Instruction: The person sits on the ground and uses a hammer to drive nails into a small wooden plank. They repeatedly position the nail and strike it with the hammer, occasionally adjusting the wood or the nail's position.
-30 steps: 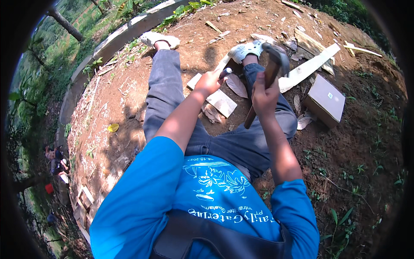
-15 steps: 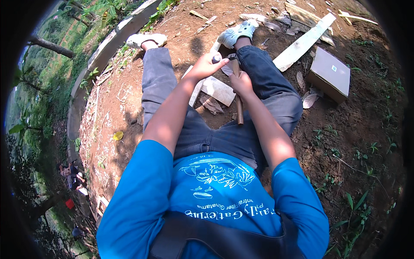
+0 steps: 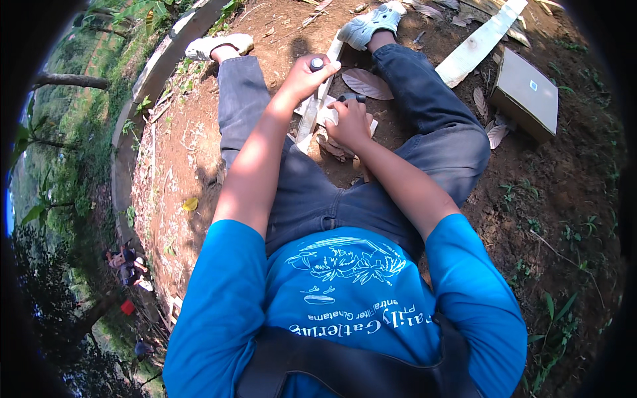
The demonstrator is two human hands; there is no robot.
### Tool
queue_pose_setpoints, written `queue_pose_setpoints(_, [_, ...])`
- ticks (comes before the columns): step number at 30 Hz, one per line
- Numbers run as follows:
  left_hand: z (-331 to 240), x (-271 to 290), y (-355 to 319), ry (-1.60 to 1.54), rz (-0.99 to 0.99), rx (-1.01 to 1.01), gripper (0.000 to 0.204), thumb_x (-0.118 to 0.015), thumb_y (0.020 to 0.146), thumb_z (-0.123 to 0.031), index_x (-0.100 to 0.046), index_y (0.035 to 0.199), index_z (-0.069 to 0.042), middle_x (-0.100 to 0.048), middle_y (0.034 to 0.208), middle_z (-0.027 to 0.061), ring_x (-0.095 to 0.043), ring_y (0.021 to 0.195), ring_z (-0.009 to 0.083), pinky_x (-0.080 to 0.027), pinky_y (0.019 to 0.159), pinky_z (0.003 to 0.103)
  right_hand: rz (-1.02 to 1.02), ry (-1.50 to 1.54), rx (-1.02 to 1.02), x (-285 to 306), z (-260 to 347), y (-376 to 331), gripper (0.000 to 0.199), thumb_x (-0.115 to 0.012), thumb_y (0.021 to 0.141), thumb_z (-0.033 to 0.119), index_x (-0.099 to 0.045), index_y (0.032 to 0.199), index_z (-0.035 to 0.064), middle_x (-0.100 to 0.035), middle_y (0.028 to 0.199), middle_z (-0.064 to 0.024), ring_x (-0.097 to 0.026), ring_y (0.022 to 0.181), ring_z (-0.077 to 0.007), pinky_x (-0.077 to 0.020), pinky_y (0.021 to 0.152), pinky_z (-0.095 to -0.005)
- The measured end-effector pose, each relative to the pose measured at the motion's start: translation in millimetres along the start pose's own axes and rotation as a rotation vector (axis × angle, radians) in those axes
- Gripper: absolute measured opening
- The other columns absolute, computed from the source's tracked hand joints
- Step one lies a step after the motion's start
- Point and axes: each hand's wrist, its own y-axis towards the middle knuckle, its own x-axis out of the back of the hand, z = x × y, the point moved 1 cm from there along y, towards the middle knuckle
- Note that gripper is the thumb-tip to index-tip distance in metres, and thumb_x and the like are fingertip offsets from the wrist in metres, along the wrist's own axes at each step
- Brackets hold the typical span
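My left hand (image 3: 305, 78) is closed around a dark tool handle (image 3: 316, 64) whose round, pale-centred end faces up; the rest of the tool is hidden. Below it lies a long, narrow wooden strip (image 3: 309, 121) on the ground between my legs. Close by, my right hand (image 3: 350, 124) grips a hammer (image 3: 352, 97). Its dark head shows beyond my fingers, and most of the wooden handle is covered by my hand and forearm. A short pale board lies under the strip, partly hidden by my right hand.
A large dry leaf (image 3: 368, 84) lies beyond the hammer. To the right are a long pale plank (image 3: 479, 45) and a cardboard box (image 3: 526, 93) on brown soil. A curved concrete edge (image 3: 142, 86) runs along the left, with greenery past it. People sit far off at lower left.
The hammer has dropped from beside my left hand to lower down, its handle now mostly covered. My left hand has moved slightly up and left with the tool. The view has shifted a little.
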Motion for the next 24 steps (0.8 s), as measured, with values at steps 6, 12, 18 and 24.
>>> queue_pose_setpoints(6, [-3, -19, 4, 0.087, 0.01, -0.012, 0.031, -0.072, 0.092, -0.024, -0.054, 0.069, -0.012, -0.048, 0.063, -0.0097, -0.04, 0.057, 0.0011, -0.032, 0.05, 0.022, 0.186, 0.162, -0.021, -42, 44, 0, 0.031, -0.072, 0.081, 0.034, -0.071, 0.102, 0.0114, -0.067, 0.106, -0.0123, -0.061, 0.105, -0.0319, -0.0464, 0.091, -0.0453])
queue_pose_setpoints(12, [4, -24, 0, 0.126, -0.232, -0.099, 0.036, -0.072, 0.093, -0.025, -0.054, 0.065, -0.01, -0.046, 0.061, -0.0106, -0.038, 0.055, 0.0017, -0.031, 0.049, 0.023, 0.112, 0.29, -0.025, -70, 56, -3, 0.016, -0.065, 0.083, 0.016, -0.068, 0.095, 0.0058, -0.069, 0.096, -0.0191, -0.067, 0.093, -0.0377, -0.0528, 0.082, -0.0464])
queue_pose_setpoints(18, [21, 47, -6, -0.658, -0.726, 0.119, 0.04, -0.06, 0.098, -0.029, -0.041, 0.067, -0.012, -0.037, 0.052, -0.0003, -0.04, 0.046, 0.0156, -0.043, 0.052, 0.035, -0.041, 0.232, 0.082, -92, 43, -5, 0.015, -0.069, 0.075, 0.011, -0.061, 0.086, 0.0047, -0.066, 0.088, -0.0166, -0.066, 0.089, -0.0344, -0.0522, 0.081, -0.0442])
queue_pose_setpoints(24, [55, 102, -47, -0.807, -0.81, 0.158, 0.034, -0.056, 0.099, -0.023, -0.042, 0.07, -0.014, -0.039, 0.056, 0.0002, -0.043, 0.053, 0.0171, -0.047, 0.063, 0.042, -0.105, 0.255, 0.122, -103, 40, -6, 0.022, -0.069, 0.081, 0.021, -0.055, 0.078, 0.0049, -0.061, 0.082, -0.0144, -0.061, 0.084, -0.0352, -0.0493, 0.078, -0.0449])
